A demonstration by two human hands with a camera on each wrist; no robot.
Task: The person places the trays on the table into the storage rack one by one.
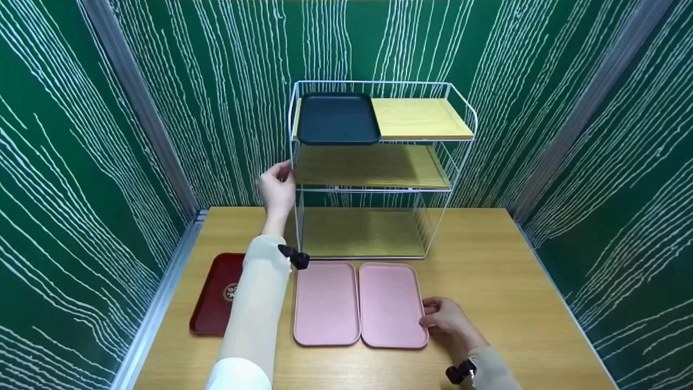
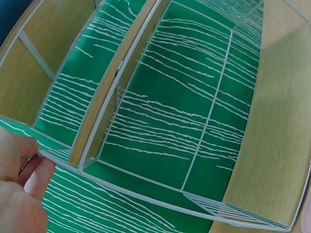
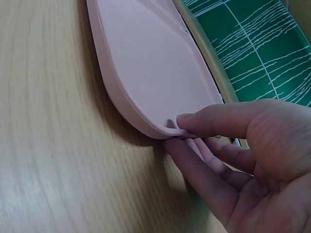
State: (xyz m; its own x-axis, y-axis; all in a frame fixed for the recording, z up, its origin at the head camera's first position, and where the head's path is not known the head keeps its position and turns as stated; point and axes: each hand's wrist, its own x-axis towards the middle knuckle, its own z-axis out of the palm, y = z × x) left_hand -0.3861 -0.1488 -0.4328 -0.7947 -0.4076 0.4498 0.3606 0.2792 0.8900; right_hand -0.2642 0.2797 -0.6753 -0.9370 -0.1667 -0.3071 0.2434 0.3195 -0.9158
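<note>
A white wire rack (image 1: 373,189) with three wooden shelves stands at the back of the table. My left hand (image 1: 277,187) pinches its left front wire post; the left wrist view shows the thumb and fingers of the hand (image 2: 24,179) around the thin wire. Two pink trays lie side by side before the rack: the left one (image 1: 327,303) and the right one (image 1: 391,306). At the right tray's right edge, my right hand (image 1: 446,319) pinches the rim. In the right wrist view the thumb of this hand (image 3: 233,141) is on top, with fingers beneath the pink tray (image 3: 150,63).
A dark blue tray (image 1: 339,119) sits on the left half of the top shelf (image 1: 422,118), its front edge overhanging. On the table (image 1: 487,260) at left lies a dark red tray (image 1: 214,303) with a gold emblem, partly hidden by my left sleeve. Green patterned walls enclose the table.
</note>
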